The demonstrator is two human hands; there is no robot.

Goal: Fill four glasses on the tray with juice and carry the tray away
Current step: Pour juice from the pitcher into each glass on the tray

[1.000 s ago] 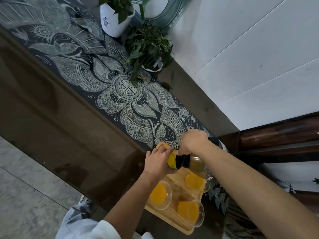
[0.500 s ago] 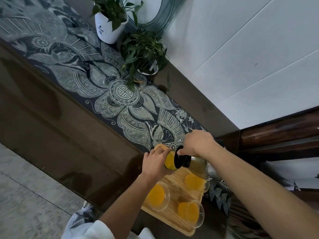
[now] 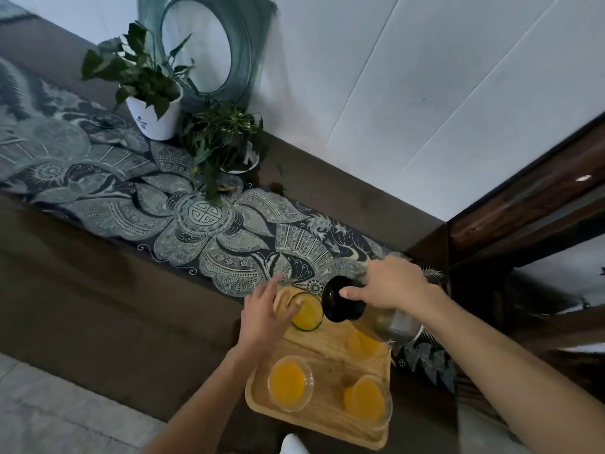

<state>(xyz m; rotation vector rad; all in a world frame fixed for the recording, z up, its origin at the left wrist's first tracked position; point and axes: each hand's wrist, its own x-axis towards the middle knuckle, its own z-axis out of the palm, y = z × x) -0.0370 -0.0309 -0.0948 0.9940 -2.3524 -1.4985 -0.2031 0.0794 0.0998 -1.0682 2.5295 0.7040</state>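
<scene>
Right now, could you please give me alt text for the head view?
A person's right hand holds a tilted black-lidded glass pitcher over a wooden tray carrying four glasses of orange juice, while the left hand touches the far-left glass. Two potted plants stand farther along the table.

Right hand (image 3: 394, 285) grips the tilted pitcher (image 3: 376, 319) above the tray (image 3: 327, 343); left hand (image 3: 265, 317) touches the juice-filled glass (image 3: 308, 312) at the tray's eleven o'clock corner.
</scene>
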